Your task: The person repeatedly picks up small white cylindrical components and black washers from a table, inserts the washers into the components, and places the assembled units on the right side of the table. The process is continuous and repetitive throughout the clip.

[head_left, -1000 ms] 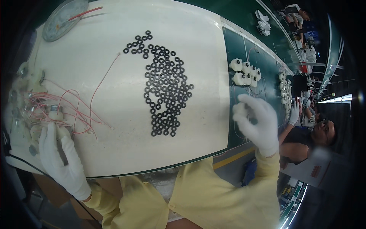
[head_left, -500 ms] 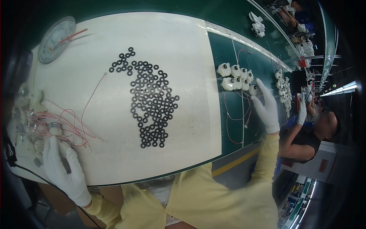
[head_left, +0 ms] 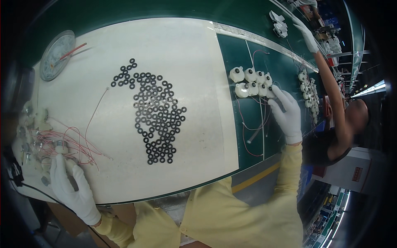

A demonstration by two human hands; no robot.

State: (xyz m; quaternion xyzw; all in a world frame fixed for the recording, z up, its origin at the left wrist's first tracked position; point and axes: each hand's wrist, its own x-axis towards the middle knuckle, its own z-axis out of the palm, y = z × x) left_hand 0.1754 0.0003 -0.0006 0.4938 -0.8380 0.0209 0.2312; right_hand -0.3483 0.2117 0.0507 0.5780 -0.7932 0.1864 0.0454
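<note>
My left hand (head_left: 74, 192), in a white glove, rests at the pile of small motors (head_left: 39, 146) with pale plastic bodies and thin red and white wires. Its fingers are stretched out and the thumb stands apart, the fingertips by a metal-cased motor (head_left: 61, 146). On the green strip at the right, my gloved right hand (head_left: 288, 113) has thumb and forefinger either side of a white plastic motor part (head_left: 270, 92). That part stands at the end of two short rows of similar white parts (head_left: 236, 74) topped with round black pieces. Its underside is hidden.
Many black rings (head_left: 159, 113) lie spread over the white mat (head_left: 198, 153). A clear round dish (head_left: 56, 62) with a red stick (head_left: 73, 51) stands far left. Loose wires (head_left: 244, 124) trail across the green strip. At right, a co-worker's arm (head_left: 328, 82) reaches over more white parts (head_left: 307, 93).
The view has shifted slightly. My right hand has brought the white part closer against its row. My left hand has hardly moved. The co-worker's arm has swung up and forward.
</note>
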